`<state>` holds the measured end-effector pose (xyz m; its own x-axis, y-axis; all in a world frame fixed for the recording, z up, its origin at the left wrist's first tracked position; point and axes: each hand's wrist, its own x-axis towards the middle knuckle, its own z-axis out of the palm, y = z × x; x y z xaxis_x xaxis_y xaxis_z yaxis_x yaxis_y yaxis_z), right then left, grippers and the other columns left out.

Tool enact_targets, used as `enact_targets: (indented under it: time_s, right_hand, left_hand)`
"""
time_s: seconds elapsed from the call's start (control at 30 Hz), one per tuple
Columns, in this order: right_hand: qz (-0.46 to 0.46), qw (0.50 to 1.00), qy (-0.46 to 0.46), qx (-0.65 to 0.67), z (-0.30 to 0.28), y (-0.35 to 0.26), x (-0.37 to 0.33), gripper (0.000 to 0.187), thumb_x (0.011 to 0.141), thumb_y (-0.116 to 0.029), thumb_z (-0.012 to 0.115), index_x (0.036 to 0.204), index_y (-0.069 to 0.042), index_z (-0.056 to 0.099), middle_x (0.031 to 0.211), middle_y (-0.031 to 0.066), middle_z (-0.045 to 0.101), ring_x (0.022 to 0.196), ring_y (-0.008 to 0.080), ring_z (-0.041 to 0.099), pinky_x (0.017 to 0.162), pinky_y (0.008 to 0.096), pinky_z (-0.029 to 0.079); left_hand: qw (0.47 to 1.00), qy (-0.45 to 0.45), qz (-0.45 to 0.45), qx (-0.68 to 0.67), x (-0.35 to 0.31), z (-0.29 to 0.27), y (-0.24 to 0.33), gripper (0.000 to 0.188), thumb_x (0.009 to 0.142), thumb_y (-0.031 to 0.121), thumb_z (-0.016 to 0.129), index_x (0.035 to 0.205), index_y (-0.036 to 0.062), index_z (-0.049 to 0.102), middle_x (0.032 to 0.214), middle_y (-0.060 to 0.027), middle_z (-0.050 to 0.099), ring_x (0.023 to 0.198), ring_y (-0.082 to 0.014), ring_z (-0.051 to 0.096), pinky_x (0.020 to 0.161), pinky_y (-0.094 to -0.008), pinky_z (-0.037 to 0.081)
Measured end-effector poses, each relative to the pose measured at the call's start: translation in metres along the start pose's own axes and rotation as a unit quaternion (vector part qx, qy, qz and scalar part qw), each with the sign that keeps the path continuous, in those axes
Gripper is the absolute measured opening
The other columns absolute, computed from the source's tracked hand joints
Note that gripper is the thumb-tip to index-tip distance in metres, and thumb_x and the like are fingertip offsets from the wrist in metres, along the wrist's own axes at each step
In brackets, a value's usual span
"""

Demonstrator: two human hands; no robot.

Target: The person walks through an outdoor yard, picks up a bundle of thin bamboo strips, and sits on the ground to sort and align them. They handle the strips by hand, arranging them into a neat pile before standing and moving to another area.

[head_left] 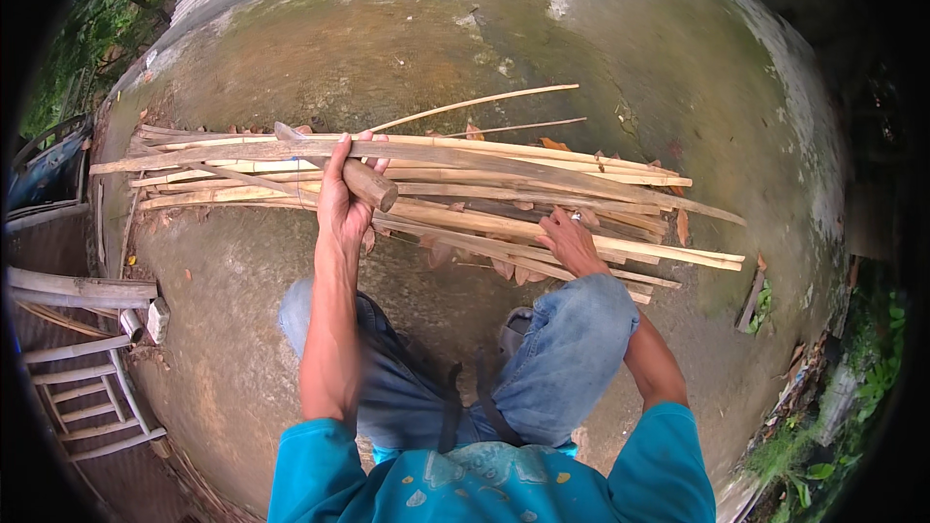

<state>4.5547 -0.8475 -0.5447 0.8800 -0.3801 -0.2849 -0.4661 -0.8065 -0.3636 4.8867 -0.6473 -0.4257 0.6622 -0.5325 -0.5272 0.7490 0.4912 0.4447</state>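
Several long split bamboo strips [465, 174] lie in a loose pile across the ground before my bent knees, pale tan and grey-brown. My left hand [347, 189] is closed round the thick round wooden handle [371, 184] of a knife. Its dull blade [289, 133] points up and left, partly hidden among the strips. The fingertips of that hand lie against a grey-brown strip. Over the right part of the pile, my right hand [573, 240] has its fingers curled on a pale bamboo strip [659, 250]. Something small and whitish shows at those fingers.
Dry brown leaves [441, 254] are scattered under and around the pile. The ground is mossy, stained concrete [387, 68]. At the left stand a bamboo ladder-like frame [92, 397], and more poles [82, 283]. Green plants [804, 470] grow along the right edge.
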Motion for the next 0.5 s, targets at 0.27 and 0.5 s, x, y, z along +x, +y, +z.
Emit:
enact_targets:
  time_s: [0.27,0.5]
  right_hand:
    - [0.066,0.998,-0.002,0.022,-0.062,0.061,-0.049,0.036,0.092,-0.034,0.063,0.115,-0.007,0.063,0.102,0.0169,0.067,0.098,0.0389,0.063,0.084,0.0473,0.050]
    - [0.242,0.969,0.002,-0.052,-0.118,0.196,-0.164,0.038,0.085,-0.025,0.072,0.118,-0.007,0.065,0.119,0.0176,0.066,0.112,0.0384,0.060,0.092,0.0448,0.049]
  left_hand:
    - [1.000,0.000,-0.009,-0.021,-0.004,0.000,0.003,0.059,0.092,0.012,0.069,0.139,0.0053,0.034,0.133,-0.0168,0.054,0.122,-0.0380,0.056,0.098,-0.0461,0.056]
    - [1.000,0.005,0.001,-0.010,-0.011,-0.001,0.013,0.059,0.093,0.013,0.068,0.139,0.0004,0.033,0.133,-0.0180,0.053,0.121,-0.0371,0.058,0.099,-0.0454,0.057]
